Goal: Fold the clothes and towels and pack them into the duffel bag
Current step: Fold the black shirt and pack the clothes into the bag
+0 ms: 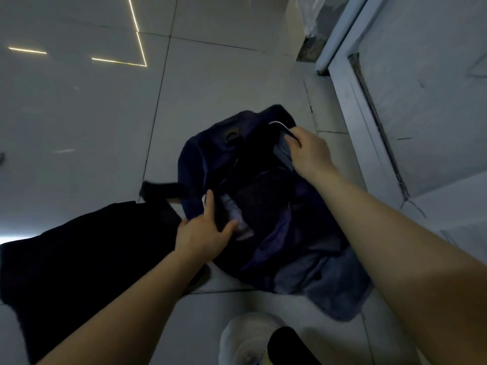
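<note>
Floor (87, 106) of large pale glossy tiles carries everything here, with thin bright light reflections streaking its far left part and a white door frame (350, 101) rising along its right edge. Next in size, a black garment (68, 259) lies spread flat on the floor toward the near left edge. Just right of it, about midway across the floor, sits the dark navy soft fabric duffel bag (208, 154), its top gaping open and its black strap (160, 189) trailing out to the left, touching the garment's far corner. A grey-blue fluffy towel (334, 285) lies against the bag's near right side, partly under it. Inside the opening you can see a pale, whitish folded cloth (237, 214); what kind of item it is cannot be told in the dim light. Your left hand (203, 233) rests on the bag's near left rim, fingers (209, 206) straight and spread, thumb reaching toward the pale cloth. Your right hand (308, 151) is at the bag's far right rim, fingers curled tight around a dark edge there with a thin white trim (279, 124). At the floor's near edge, a white shoe (242, 338) shows below a black trouser leg.
</note>
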`<state>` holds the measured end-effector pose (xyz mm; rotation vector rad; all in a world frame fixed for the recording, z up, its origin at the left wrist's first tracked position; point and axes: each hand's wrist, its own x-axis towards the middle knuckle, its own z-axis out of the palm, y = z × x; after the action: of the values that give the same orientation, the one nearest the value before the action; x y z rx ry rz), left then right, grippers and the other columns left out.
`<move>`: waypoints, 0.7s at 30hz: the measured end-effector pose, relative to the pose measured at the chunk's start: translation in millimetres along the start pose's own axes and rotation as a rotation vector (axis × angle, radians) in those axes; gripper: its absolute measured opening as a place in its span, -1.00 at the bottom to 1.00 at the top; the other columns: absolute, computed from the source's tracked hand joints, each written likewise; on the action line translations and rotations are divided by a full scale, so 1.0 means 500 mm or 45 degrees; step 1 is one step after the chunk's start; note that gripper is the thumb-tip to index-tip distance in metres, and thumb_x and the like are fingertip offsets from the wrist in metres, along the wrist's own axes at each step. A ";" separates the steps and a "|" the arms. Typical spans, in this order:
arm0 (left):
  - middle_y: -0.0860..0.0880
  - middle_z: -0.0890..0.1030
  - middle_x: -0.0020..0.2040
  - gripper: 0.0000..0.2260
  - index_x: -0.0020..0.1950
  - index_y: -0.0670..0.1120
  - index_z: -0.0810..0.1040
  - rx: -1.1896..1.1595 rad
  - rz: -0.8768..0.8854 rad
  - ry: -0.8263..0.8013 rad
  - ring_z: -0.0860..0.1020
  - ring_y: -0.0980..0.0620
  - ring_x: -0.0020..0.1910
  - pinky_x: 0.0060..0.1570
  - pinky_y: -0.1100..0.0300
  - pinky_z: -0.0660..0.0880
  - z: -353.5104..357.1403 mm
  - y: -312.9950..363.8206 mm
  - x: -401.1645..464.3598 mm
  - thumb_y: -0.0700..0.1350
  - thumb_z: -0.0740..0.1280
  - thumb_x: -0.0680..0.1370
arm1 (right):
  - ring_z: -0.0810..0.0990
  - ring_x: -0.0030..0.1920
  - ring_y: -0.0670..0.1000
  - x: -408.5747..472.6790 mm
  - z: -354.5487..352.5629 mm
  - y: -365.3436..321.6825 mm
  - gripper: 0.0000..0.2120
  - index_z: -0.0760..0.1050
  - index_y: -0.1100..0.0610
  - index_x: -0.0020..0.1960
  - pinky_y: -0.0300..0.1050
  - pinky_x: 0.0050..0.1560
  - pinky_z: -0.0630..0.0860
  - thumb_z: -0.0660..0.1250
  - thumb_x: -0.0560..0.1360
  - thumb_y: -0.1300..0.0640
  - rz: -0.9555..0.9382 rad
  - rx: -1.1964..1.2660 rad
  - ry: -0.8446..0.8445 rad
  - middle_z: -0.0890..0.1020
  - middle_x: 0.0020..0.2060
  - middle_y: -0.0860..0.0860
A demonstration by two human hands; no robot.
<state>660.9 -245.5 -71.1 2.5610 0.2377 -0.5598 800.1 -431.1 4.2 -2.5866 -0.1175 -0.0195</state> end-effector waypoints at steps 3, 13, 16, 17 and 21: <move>-0.16 0.60 0.17 -0.15 0.54 0.01 -0.32 -0.244 0.012 -0.104 0.56 -0.15 0.13 0.19 0.01 0.43 0.039 0.026 -0.055 0.35 0.13 0.52 | 0.53 -0.12 0.15 0.027 0.009 -0.032 -0.75 0.51 0.23 0.03 -0.05 -0.22 0.27 0.14 0.64 0.09 -0.200 -0.104 -0.098 0.61 -0.12 0.16; -0.10 0.60 -0.13 -0.75 -0.06 -0.10 0.65 0.214 0.978 0.878 0.54 -0.16 -0.14 -0.25 0.05 0.47 -0.124 0.049 0.024 -0.03 0.21 0.51 | 0.16 0.49 0.13 -0.153 0.039 0.013 -0.47 0.27 -0.01 0.46 0.31 0.40 0.17 0.27 0.53 -0.09 0.087 -0.092 0.074 0.25 0.48 0.04; -0.08 0.29 0.48 -0.58 0.39 0.08 0.44 0.723 0.742 0.353 0.17 -0.18 0.48 0.30 -0.29 0.21 -0.187 0.037 0.122 0.17 0.21 0.56 | -0.10 0.54 0.10 -0.259 0.066 0.037 -0.24 0.02 -0.16 0.53 0.36 0.44 0.01 0.17 0.44 -0.39 0.208 -0.157 -0.280 -0.02 0.55 -0.02; 0.00 0.09 0.56 -0.48 0.49 0.14 0.27 0.884 0.636 0.197 -0.04 -0.15 0.54 0.35 -0.36 0.07 -0.192 0.024 0.149 0.25 0.19 0.55 | -0.18 0.54 0.08 -0.284 0.079 0.050 -0.17 -0.08 -0.19 0.54 0.36 0.44 -0.02 0.19 0.42 -0.42 0.248 -0.216 -0.395 -0.10 0.56 -0.03; 0.08 -0.11 0.57 -0.24 0.56 0.18 -0.06 0.723 0.242 0.012 -0.18 -0.21 0.53 0.37 -0.32 0.15 -0.162 -0.062 0.202 0.33 0.23 0.48 | -0.15 0.54 0.13 -0.296 0.111 0.094 -0.02 -0.24 -0.18 0.54 0.31 0.46 0.01 0.31 0.38 -0.37 0.314 -0.310 -0.457 -0.16 0.56 0.07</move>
<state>771.3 -171.6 -64.4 3.0840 -0.1925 -0.6084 656.3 -453.7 -73.1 -2.8021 0.0790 0.5538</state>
